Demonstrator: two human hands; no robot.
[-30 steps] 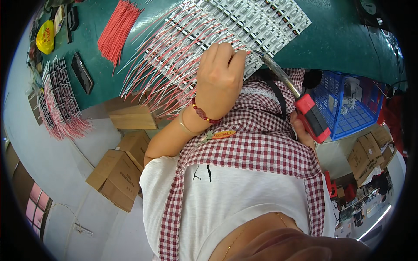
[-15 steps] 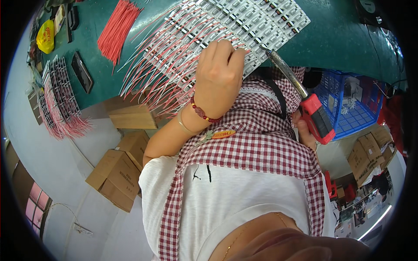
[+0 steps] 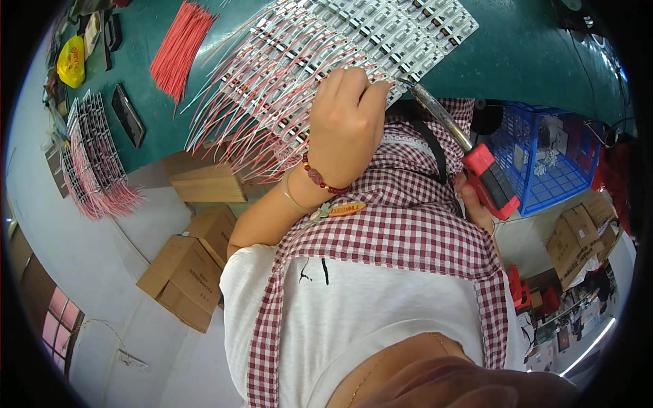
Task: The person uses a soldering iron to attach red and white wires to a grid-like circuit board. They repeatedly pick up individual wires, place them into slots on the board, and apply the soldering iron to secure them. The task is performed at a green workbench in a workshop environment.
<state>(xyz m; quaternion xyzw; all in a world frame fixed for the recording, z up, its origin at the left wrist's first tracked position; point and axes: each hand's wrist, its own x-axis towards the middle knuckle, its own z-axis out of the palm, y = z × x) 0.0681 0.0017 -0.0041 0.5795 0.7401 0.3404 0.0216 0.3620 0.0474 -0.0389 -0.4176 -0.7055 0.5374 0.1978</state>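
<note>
A panel of small white-grey modules [image 3: 415,44] lies on the green table, with many red and white wires [image 3: 255,102] fanning out over its left side. My left hand [image 3: 347,112] rests over the panel's near edge, fingers pinched together on what looks like a thin red wire; most of it is hidden by the fingers. From the right, a soldering iron [image 3: 442,112] with a red and black handle reaches in, its tip at the panel's edge just beside my left fingertips. My right hand [image 3: 474,204] is closed about its handle, partly hidden behind it.
A bundle of red wires [image 3: 182,51] and a phone [image 3: 128,115] lie left on the table [image 3: 524,68]. Farther left are wired panels [image 3: 95,149] and a yellow packet [image 3: 71,61]. A blue plastic crate [image 3: 554,163] stands at right; cardboard boxes [image 3: 180,275] stand below left.
The panel has shifted slightly left. The soldering iron has moved a little left and its tip slightly down, while my left hand has shifted slightly right and down, still pinched.
</note>
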